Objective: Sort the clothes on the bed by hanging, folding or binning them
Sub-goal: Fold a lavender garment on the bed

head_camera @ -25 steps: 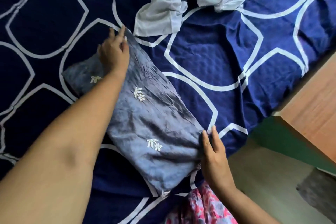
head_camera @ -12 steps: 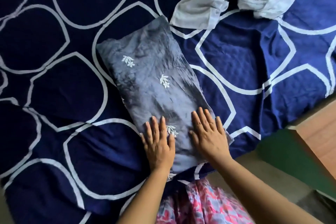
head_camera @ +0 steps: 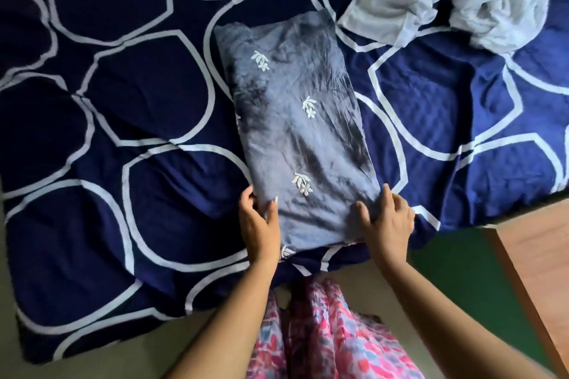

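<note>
Two hands hold one item: the left hand [head_camera: 258,224] has its thumb on top and fingers curled round the near left edge of the folded grey garment [head_camera: 295,138], and the right hand [head_camera: 388,220] pinches the near right edge, fingertips apparently tucked under. The garment lies flat on the navy bed cover [head_camera: 123,101], four white flower motifs showing. One crumpled pale cloth [head_camera: 446,0] lies near its far right corner.
</note>
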The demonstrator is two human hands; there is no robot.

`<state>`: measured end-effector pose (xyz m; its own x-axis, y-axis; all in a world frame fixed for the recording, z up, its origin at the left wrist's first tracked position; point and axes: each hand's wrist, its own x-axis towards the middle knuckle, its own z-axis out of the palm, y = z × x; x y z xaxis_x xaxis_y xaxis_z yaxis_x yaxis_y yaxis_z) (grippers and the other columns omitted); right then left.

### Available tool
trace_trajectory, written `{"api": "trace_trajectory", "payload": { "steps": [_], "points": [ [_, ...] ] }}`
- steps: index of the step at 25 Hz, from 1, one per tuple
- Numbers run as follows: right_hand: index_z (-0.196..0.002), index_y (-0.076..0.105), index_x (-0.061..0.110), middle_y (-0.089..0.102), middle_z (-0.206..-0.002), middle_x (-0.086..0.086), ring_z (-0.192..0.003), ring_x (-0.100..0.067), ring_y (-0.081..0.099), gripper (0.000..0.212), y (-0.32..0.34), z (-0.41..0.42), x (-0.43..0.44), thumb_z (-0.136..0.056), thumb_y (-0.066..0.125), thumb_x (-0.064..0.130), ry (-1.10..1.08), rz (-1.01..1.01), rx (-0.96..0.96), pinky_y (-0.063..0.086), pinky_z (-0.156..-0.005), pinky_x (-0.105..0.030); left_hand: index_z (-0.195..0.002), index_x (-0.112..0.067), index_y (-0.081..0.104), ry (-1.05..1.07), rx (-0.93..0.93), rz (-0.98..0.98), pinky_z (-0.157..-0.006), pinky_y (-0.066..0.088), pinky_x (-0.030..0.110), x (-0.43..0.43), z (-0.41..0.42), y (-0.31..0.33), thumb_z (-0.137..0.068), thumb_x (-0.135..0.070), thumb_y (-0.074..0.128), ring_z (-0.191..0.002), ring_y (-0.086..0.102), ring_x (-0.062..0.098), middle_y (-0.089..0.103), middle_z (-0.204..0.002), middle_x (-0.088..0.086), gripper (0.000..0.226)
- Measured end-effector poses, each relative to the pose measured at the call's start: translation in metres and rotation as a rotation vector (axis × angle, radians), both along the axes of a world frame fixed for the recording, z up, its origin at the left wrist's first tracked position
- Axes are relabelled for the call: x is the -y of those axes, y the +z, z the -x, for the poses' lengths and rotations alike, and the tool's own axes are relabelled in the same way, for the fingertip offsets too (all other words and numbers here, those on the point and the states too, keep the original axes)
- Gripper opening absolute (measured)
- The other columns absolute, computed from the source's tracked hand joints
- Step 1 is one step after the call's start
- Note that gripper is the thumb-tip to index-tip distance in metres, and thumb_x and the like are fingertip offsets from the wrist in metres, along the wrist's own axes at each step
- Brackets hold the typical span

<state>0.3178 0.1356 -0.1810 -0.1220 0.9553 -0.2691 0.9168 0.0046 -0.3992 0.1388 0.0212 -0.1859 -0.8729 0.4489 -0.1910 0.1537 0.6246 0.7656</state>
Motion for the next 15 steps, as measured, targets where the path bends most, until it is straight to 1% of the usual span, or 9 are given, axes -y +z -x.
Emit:
{"api": "trace_trajectory", "payload": {
  "steps": [2,4,5,7,9,10,12,13,15],
  "points": [
    [-0.114,0.055,0.008,0.060,-0.109,-0.018,-0.108,-0.039,0.048,0.046,0.008,-0.001,-0.006,-0.084,0.066,0.040,-0.091,0.143,-0.016,0.039,-0.082,-0.043,-0.134,-0.009,0.041,0.005,0.284,0.082,-0.080,0.046,0.027,0.005,-0.003,0.009,-0.083,-0.033,0.072,-0.106,0.061,0.028,0.061,-0.120,0.012,0.064],
    [-0.095,0.055,0.008,0.062,-0.096,-0.015,-0.103,-0.036,0.053,0.032,0.016,-0.006,-0.009,-0.084,0.066,0.036,-0.062,0.294,-0.076,0.036,-0.072,-0.038,-0.139,-0.010,0.034,-0.085,0.438,0.138,-0.088,0.049,0.032,0.020,-0.004,0.012,-0.081,-0.032,0.074,-0.111,0.060,0.027,0.058,-0.126,0.008,0.073],
    [-0.090,0.056,0.008,0.063,-0.090,-0.013,-0.099,-0.034,0.056,0.026,0.019,-0.009,-0.009,-0.085,0.066,0.032,-0.040,0.346,-0.123,0.036,-0.069,-0.036,-0.138,-0.012,0.035,-0.091,0.481,0.133,-0.091,0.049,0.033,0.027,-0.003,0.013,-0.082,-0.029,0.074,-0.111,0.059,0.027,0.057,-0.129,0.009,0.070],
    [-0.090,0.063,0.008,0.067,-0.084,-0.009,-0.090,-0.029,0.062,0.019,0.024,-0.015,0.000,-0.086,0.067,0.026,-0.020,0.419,-0.211,0.041,-0.071,-0.036,-0.130,-0.015,0.042,-0.010,0.527,0.074,-0.088,0.050,0.034,0.047,-0.004,0.018,-0.084,-0.027,0.072,-0.105,0.062,0.025,0.061,-0.124,0.011,0.057],
    [-0.097,0.066,0.004,0.070,-0.081,-0.006,-0.081,-0.026,0.067,0.017,0.030,-0.025,0.017,-0.087,0.066,0.018,-0.096,0.499,-0.382,0.051,-0.074,-0.038,-0.125,-0.019,0.044,0.047,0.517,0.025,-0.083,0.051,0.032,0.068,-0.012,0.027,-0.084,-0.025,0.072,-0.100,0.064,0.023,0.064,-0.117,0.011,0.050],
    [-0.100,0.063,0.001,0.070,-0.081,-0.009,-0.074,-0.026,0.069,0.016,0.034,-0.030,0.026,-0.089,0.064,0.012,-0.193,0.585,-0.518,0.055,-0.071,-0.038,-0.124,-0.020,0.044,0.061,0.536,-0.013,-0.082,0.051,0.031,0.077,-0.018,0.031,-0.084,-0.022,0.072,-0.098,0.064,0.022,0.064,-0.117,0.011,0.049],
    [-0.097,0.057,-0.001,0.067,-0.078,-0.016,-0.058,-0.023,0.069,0.007,0.041,-0.040,0.048,-0.092,0.057,0.002,-0.376,0.782,-0.770,0.057,-0.056,-0.031,-0.123,-0.021,0.042,0.084,0.615,-0.077,-0.076,0.051,0.026,0.094,-0.029,0.040,-0.085,-0.018,0.071,-0.092,0.065,0.017,0.064,-0.117,0.010,0.048],
    [-0.095,0.055,0.000,0.063,-0.076,-0.016,-0.052,-0.019,0.066,0.003,0.044,-0.046,0.060,-0.092,0.056,-0.001,-0.422,0.809,-0.810,0.055,-0.050,-0.026,-0.126,-0.020,0.042,0.087,0.649,-0.074,-0.073,0.050,0.023,0.102,-0.034,0.042,-0.086,-0.017,0.070,-0.090,0.065,0.013,0.064,-0.116,0.009,0.049],
    [-0.099,0.055,0.000,0.061,-0.075,-0.015,-0.050,-0.018,0.064,0.008,0.042,-0.061,0.082,-0.091,0.056,-0.002,-0.463,0.810,-0.818,0.053,-0.047,-0.025,-0.131,-0.018,0.040,0.089,0.717,-0.030,-0.070,0.049,0.020,0.118,-0.045,0.047,-0.087,-0.016,0.069,-0.087,0.064,0.010,0.065,-0.112,0.007,0.053]
  ]
}}
